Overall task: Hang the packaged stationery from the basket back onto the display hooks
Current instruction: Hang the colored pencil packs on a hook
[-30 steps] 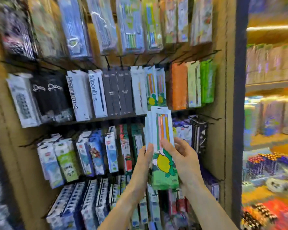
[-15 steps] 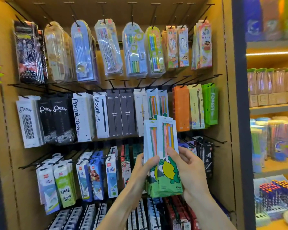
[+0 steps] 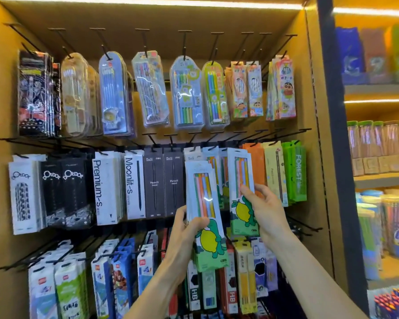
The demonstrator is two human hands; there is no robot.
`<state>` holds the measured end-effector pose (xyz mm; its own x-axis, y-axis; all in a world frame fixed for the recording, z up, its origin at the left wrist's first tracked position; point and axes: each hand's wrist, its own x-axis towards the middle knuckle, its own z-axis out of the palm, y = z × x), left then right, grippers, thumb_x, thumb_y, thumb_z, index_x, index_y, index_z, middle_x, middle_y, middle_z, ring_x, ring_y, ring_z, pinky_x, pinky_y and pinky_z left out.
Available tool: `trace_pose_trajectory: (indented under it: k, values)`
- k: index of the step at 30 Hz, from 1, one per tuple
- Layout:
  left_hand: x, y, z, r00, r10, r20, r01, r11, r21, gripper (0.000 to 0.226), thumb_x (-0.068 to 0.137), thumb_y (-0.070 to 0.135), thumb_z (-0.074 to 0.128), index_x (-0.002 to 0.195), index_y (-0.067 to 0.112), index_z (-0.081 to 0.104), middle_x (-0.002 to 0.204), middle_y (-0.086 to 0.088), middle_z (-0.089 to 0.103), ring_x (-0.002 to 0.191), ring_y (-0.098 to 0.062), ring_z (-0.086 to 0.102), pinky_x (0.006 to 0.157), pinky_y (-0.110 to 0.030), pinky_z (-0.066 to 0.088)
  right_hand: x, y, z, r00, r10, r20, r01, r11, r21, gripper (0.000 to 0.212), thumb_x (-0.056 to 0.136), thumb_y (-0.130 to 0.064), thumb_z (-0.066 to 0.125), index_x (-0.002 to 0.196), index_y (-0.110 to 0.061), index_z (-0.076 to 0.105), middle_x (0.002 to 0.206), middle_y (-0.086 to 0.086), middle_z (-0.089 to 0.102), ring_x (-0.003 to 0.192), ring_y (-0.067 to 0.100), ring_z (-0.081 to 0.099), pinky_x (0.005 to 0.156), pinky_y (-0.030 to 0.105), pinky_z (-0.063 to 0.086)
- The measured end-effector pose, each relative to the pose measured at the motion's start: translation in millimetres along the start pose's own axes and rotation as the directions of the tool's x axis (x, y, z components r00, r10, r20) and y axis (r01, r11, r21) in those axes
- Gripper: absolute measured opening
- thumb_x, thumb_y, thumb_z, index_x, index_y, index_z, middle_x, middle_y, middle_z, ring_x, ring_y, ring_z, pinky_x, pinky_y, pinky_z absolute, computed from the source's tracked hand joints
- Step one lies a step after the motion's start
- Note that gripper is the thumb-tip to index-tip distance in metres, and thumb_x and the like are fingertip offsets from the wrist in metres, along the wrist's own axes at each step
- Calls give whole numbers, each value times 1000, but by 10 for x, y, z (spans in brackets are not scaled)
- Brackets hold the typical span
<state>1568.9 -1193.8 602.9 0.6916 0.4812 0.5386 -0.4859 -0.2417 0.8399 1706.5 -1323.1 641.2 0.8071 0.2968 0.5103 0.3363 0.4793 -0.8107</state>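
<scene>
My left hand (image 3: pixel 186 236) grips a small stack of lemon-print pencil packs (image 3: pixel 204 203), white on top and green below, held upright in front of the middle row. My right hand (image 3: pixel 263 208) pinches another lemon-print pack (image 3: pixel 241 178) and holds it up against the middle row, its top level with the hooks (image 3: pixel 219 147) where matching packs hang. Whether its hole is on a hook is hidden. The basket is out of view.
Three rows of packaged pencils hang on black hooks in a wooden bay (image 3: pixel 309 111). Orange packs (image 3: pixel 257 166) and green FOREST packs (image 3: pixel 297 178) hang just right of my right hand. A dark upright (image 3: pixel 336 157) separates shelves of jars at the right.
The view tilted upward. My hands separated: the right one lifted a single lemon pack up and right toward the middle-row hooks, while the left kept the remaining stack.
</scene>
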Motion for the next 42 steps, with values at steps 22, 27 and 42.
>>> trace_pose_trajectory:
  k: [22, 27, 42]
  values:
    - [524, 18, 133, 999, 35, -6, -35, 999, -35, 102, 56, 72, 75, 146, 38, 43, 158, -7, 44, 140, -27, 48, 116, -60, 37, 1412, 427, 311, 982, 38, -186, -91, 954, -285, 28, 95, -31, 71, 114, -10, 72, 111, 7, 72, 99, 28, 64, 84, 42, 53]
    - [510, -4, 127, 999, 45, 12, -44, 998, -39, 117, 41, 84, 76, 144, 38, 45, 156, -8, 47, 137, -29, 51, 114, -61, 40, 1270, 400, 322, 957, -29, -287, -121, 864, -489, 32, 95, -36, 69, 115, -12, 76, 106, 5, 76, 92, 24, 67, 83, 38, 55]
    - [318, -35, 173, 1000, 19, 16, -17, 995, -99, 101, 65, 79, 73, 151, 40, 35, 149, 8, 49, 134, -12, 53, 113, -45, 44, -207, 64, 222, 995, -43, 92, 53, 992, -113, 47, 73, -51, 82, 109, -22, 76, 102, -4, 78, 101, 12, 73, 98, 43, 57]
